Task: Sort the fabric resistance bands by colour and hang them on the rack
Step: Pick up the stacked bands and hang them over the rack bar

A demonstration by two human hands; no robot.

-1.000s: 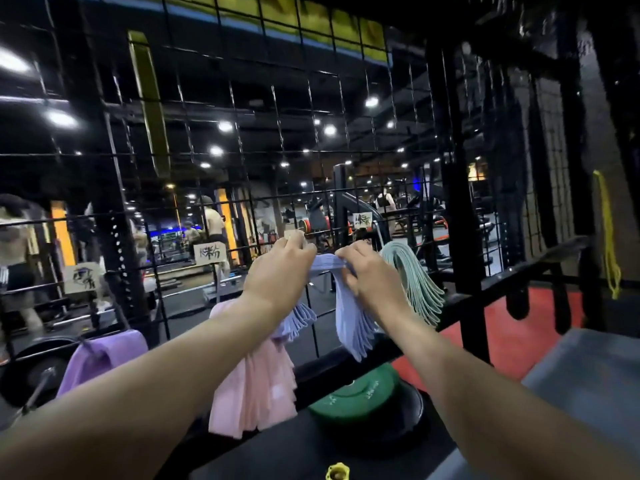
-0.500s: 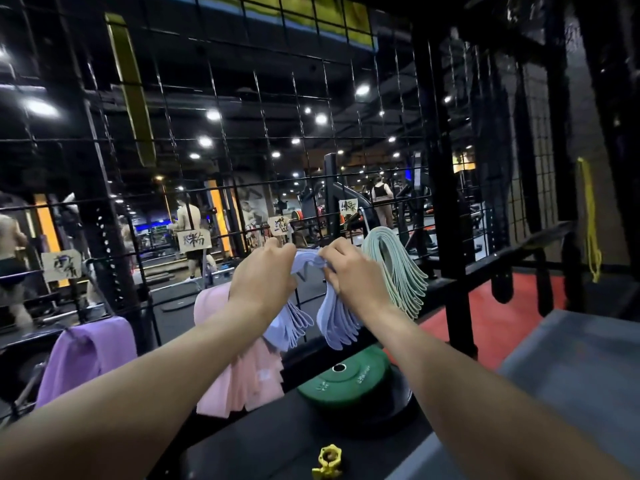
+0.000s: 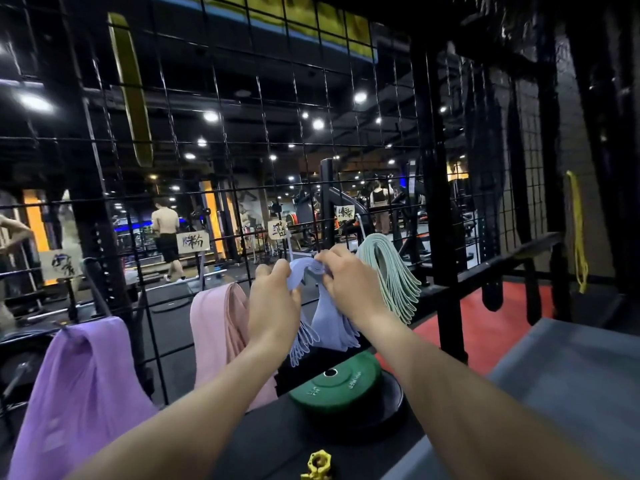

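Two hands work the blue bands (image 3: 329,320) at the wire rack (image 3: 242,161): left hand (image 3: 273,306) and right hand (image 3: 349,289) both pinch the bunch at its top, hook hidden behind fingers. Pink bands (image 3: 218,337) hang left, purple bands (image 3: 79,386) further left, green bands (image 3: 388,271) right. Below, dark shelf (image 3: 277,441) holds a green plate (image 3: 339,382) and a yellow clip (image 3: 317,464), cut off. Gym floor beyond the mesh.
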